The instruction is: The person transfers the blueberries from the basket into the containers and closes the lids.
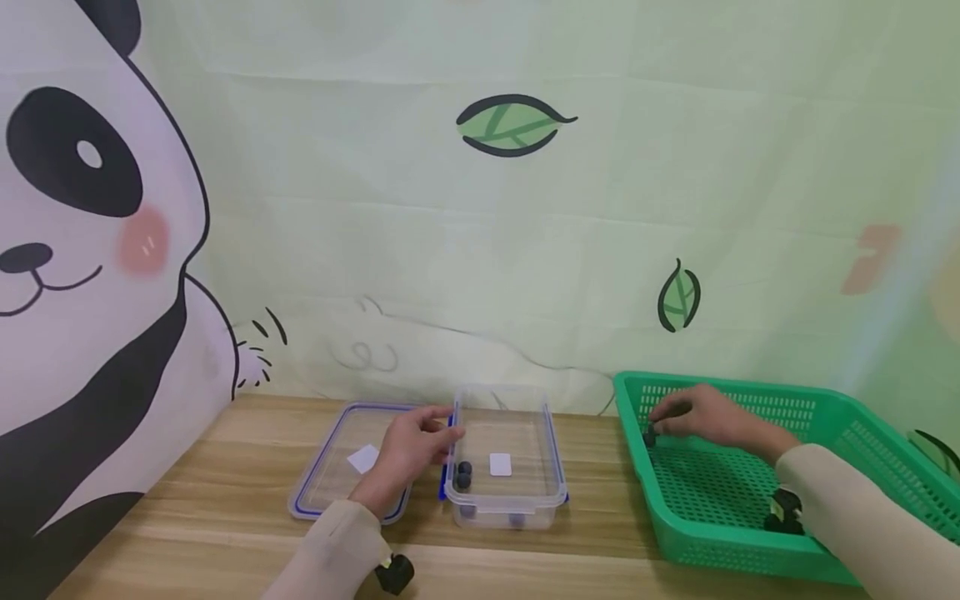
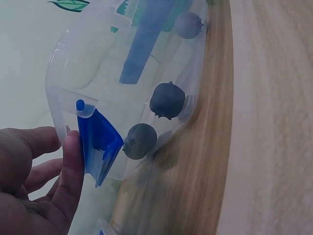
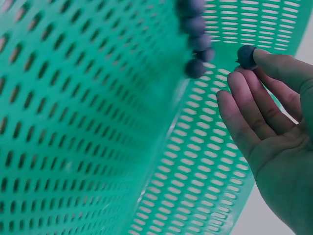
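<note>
Your right hand (image 1: 712, 417) pinches a blueberry (image 3: 246, 57) at its fingertips inside the green basket (image 1: 825, 408), while your left hand (image 1: 416, 446), fingers loosely curled, steadies the clear box (image 1: 506, 500) by its blue clasp (image 2: 100, 144).

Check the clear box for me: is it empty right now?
No. The left wrist view shows three blueberries inside the clear box, lying against its wall near the blue latch.

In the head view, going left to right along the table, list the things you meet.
Clear lid → left hand → clear container holding blueberries → green basket with right hand inside it.
</note>
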Motion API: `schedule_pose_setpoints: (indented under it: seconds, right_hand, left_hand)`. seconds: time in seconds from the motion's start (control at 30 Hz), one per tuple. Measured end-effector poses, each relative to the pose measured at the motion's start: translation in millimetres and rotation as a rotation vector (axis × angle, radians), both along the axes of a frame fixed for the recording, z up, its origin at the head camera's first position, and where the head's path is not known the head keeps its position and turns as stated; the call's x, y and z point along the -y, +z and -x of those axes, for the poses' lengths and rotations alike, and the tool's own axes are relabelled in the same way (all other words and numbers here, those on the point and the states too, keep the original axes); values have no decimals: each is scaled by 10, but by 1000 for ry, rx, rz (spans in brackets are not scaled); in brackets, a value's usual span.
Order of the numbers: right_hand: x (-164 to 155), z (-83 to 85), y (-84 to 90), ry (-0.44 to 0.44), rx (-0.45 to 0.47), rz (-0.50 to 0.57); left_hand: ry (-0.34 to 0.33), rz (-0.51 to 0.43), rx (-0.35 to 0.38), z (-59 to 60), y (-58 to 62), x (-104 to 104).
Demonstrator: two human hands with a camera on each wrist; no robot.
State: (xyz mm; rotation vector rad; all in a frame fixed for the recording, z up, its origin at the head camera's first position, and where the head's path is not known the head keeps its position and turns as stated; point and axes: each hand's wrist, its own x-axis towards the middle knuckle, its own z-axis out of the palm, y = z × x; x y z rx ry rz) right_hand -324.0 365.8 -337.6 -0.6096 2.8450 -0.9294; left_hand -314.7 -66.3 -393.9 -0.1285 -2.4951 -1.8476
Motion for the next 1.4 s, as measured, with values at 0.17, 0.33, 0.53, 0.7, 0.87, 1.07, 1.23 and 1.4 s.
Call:
schedule_pose_setpoints:
  seconds: [0.17,0.33,0.53,0.7,0.87,1.07,1.23,1.4]
  right_hand:
    - [43,-89,192,-41,-78,59]
    - [127,-225,491,-141,-155,118]
    - [250,-377,762,-180,-178,196]
    - [385,-505,841,-176,-199,261]
    - [560,-619,842,-178,-233,315]
    - [792,-726,766,-192,-277,358]
    - [1056,-803,657,-214,-320,376]
    - [1309,-838,503,-204,-357,422]
  left_hand:
    - [0,-5,3,10,-13,6]
    - [6,-4,19,18,-8,5]
    - [5,1,13,21,-7,8]
    - [7,-2,15,21,-5,9]
    - [5,3,7,11,-3,4]
    - [4,6,4,3,-1,2]
    - [6,0,8,20,-9,2]
    - [10,-3,16,41,-23,-4]
